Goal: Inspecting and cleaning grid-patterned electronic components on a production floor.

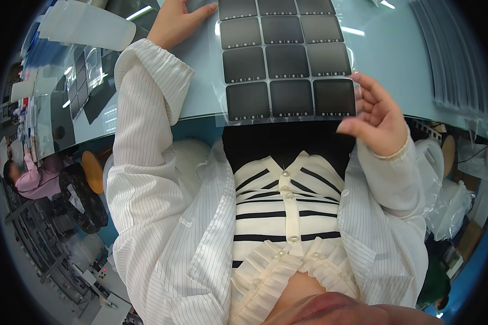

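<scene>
A clear sheet carrying rows of dark grey rectangular panels lies at the near edge of the glass-topped table, its lower border reaching the edge. Beside its upper left side is my left hand, thumb stretched toward the sheet; the upper frame border cuts off the other fingers. My right hand is at the lower right corner of the sheet. Its fingers are slightly bent, with the tips at the sheet's side edge, and the thumb stands apart below them. Nothing shows between thumb and fingers.
A stack of clear sheets lies at the right of the table. To the left are translucent white sheets and another panelled sheet. A person in pink is at far left. Plastic bags are at lower right.
</scene>
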